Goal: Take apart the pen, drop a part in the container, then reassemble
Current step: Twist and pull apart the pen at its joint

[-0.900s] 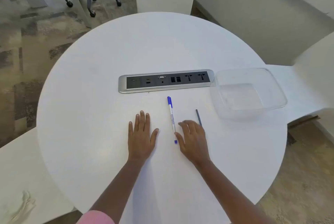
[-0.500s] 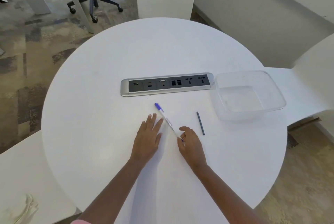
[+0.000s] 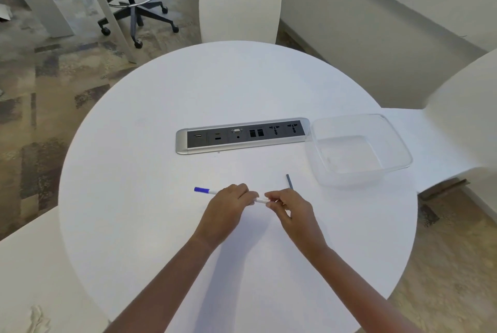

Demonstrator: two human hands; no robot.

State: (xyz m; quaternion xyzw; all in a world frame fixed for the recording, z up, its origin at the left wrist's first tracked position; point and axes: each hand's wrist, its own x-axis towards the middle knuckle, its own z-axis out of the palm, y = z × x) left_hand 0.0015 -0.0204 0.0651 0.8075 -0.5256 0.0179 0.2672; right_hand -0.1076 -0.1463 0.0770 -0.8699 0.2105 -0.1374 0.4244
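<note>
We see the pen (image 3: 207, 191), flat on the table (image 3: 134, 171) a moment ago, now lifted crosswise between both hands. Its blue cap juts left of the left hand (image 3: 228, 205), whose fingers wrap the barrel; the right hand (image 3: 289, 205) pinches the other end. A dark thin rod (image 3: 290, 181) lies beyond, the clear container (image 3: 360, 150) farther right, beside the socket strip (image 3: 242, 136).
</note>
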